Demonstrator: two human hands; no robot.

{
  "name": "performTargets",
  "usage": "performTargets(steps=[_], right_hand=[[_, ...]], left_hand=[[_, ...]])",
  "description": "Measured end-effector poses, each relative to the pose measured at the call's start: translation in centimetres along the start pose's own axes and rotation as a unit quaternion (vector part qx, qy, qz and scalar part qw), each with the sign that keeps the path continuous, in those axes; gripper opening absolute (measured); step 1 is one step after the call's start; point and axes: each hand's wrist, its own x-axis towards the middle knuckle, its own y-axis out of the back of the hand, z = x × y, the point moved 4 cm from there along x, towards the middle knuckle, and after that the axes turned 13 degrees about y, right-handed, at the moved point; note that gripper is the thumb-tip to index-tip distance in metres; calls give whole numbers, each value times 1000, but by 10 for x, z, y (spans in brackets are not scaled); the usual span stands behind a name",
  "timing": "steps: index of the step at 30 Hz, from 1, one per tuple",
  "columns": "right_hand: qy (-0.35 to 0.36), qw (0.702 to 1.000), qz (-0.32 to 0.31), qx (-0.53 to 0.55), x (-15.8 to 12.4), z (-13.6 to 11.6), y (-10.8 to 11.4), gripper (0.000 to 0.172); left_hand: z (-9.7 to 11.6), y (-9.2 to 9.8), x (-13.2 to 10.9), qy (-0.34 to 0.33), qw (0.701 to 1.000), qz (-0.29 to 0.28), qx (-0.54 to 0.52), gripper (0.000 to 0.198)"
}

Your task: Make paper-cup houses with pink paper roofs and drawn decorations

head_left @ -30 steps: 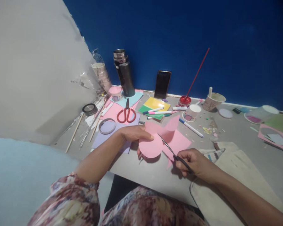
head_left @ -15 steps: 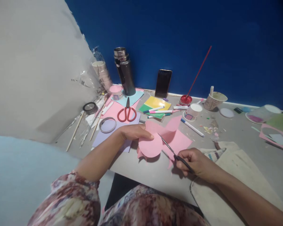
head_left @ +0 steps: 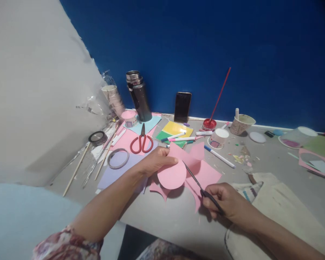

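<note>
Pink paper (head_left: pixel 172 175) was held above the desk (head_left: pixel 157 216), close to the middle of its front edge. It was pinched by the left hand (head_left: pixel 158 160), with the thumb pressed flat on top; the remaining fingers were mostly hidden. A rounded outline was seen on the near part, with pointed edges of pink below and to the right. Black-handled scissors (head_left: pixel 209 198) were gripped by the right hand (head_left: pixel 224 202), its fingers curled around the handles. The blades were set against the paper just beside the rounded part; whether they were parted could not be determined.

Toward the left edge, a grey tape roll (head_left: pixel 118 159) was laid on purple paper (head_left: pixel 108 178), with red-handled scissors (head_left: pixel 142 142) just beyond. Near the back edge, a dark flask (head_left: pixel 141 101) was stood, and a phone (head_left: pixel 182 107) was propped against the blue wall (head_left: pixel 162 47). Cream cloth (head_left: pixel 278 213) was spread toward the right front corner.
</note>
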Motion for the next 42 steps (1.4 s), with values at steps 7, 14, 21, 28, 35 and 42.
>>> performTargets(steps=[7,14,21,28,35,42], right_hand=[[-31,999,-6,12,-1,-2,-3,53],[-27,999,-15,-11,-2,2,-1,50],[-19,1000,-22,-10,-4,9,1,47],[-29,999,-32,0,-3,6,-1,51],[-33,999,-37,-16,-4,7,0,52],[-37,998,-43,3,-6,7,-3,50]], left_hand=[[1,-3,-2,7,1000,-11,19,24],[3,-2,-3,-2,999,-13,39,27],[5,-1,-7,7,998,-18,51,30],[4,-1,-8,22,998,-22,61,29],[5,-1,-10,21,996,-19,87,28],[4,1,-10,17,994,-16,108,32]])
